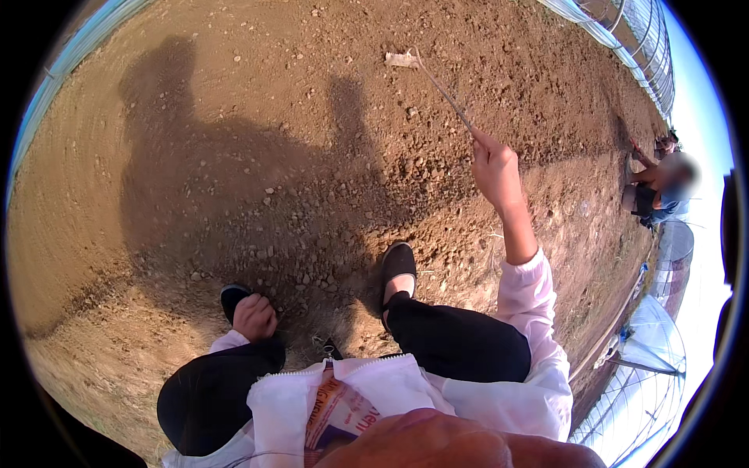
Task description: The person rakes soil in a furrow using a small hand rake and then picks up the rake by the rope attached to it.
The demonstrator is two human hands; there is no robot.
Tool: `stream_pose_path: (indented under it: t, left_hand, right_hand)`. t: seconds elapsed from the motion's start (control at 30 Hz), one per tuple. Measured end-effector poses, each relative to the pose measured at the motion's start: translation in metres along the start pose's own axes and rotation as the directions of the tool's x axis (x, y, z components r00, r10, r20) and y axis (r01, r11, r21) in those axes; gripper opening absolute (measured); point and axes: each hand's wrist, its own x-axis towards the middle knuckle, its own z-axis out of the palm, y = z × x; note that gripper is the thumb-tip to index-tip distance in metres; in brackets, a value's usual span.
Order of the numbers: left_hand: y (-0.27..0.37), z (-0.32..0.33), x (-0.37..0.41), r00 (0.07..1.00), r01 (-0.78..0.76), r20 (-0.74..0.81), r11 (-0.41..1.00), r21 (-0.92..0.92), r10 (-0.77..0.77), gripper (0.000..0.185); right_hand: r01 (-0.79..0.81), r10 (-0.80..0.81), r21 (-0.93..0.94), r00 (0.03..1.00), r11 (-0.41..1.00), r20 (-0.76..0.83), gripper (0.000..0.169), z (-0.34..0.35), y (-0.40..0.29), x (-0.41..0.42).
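My right hand (496, 169) grips the thin rod handle of a small hand tool (443, 92), held out ahead of my right foot. Its short, pale head (402, 59) sits crosswise at the far end, against or just above the soil; which of the two I cannot tell. It looks like a small rake or hoe. Curled into a loose fist, my left hand (254, 317) is by my left knee, partly over the dark left shoe (233, 299). Nothing shows in it. Around both feet lies bare brown soil (351, 193) with clods and small stones.
My right shoe (400, 260) is planted on the soil. At the far right a person (655, 187) crouches, with another figure (667, 142) behind. Plastic sheeting on hoops (641, 47) edges the ground at the upper right, and blue-white sheeting (64, 61) at the upper left.
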Motion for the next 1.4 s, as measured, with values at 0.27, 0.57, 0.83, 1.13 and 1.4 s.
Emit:
stream_pose_path:
  t: [0.27,0.57,0.83,1.13,1.4]
  left_hand:
    - [-0.004,0.002,-0.004,1.0,-0.001,0.026,1.0,-0.015,0.002,0.012]
    - [-0.004,-0.002,-0.004,0.999,0.01,0.032,1.0,-0.021,-0.009,0.015]
    - [0.001,-0.005,0.0,0.999,0.028,0.017,0.999,-0.039,-0.028,0.018]
    - [-0.005,-0.004,0.0,1.0,-0.001,0.023,0.999,-0.052,0.002,0.016]
    - [-0.002,-0.005,0.0,0.999,0.005,0.038,1.0,-0.017,-0.005,0.015]
  right_hand:
    - [0.258,-0.266,-0.128,0.963,0.958,-0.048,0.029,0.036,-0.009,0.014]
    - [0.19,-0.197,-0.068,0.974,0.979,-0.11,0.033,0.067,-0.078,0.267]
    - [0.232,-0.226,-0.177,0.973,0.957,0.056,0.034,0.078,-0.09,0.28]
    - [0.106,-0.107,-0.019,0.992,0.994,-0.071,0.03,-0.009,0.049,0.129]
    - [0.383,-0.381,0.068,0.924,0.921,-0.038,0.028,0.075,-0.086,0.198]
